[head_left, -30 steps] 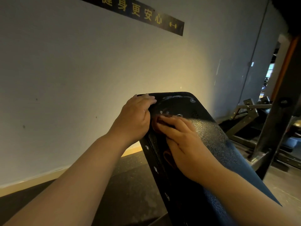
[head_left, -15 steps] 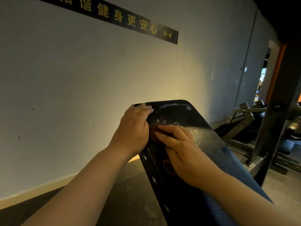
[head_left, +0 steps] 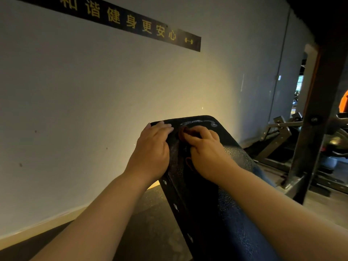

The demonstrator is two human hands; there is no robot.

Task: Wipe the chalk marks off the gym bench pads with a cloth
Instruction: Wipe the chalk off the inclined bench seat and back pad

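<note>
While left hand (head_left: 152,153) grips pad (head_left: 232,160), right hand (head_left: 205,149) cloth (head_left: 182,133), a sign (head_left: 131,22) reads 和谐健身更安心.

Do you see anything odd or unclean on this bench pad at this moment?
Yes. A white chalk smear curves along the top edge of the black bench pad, just above the right hand, which grips a reddish cloth. It looks unwiped.
</note>
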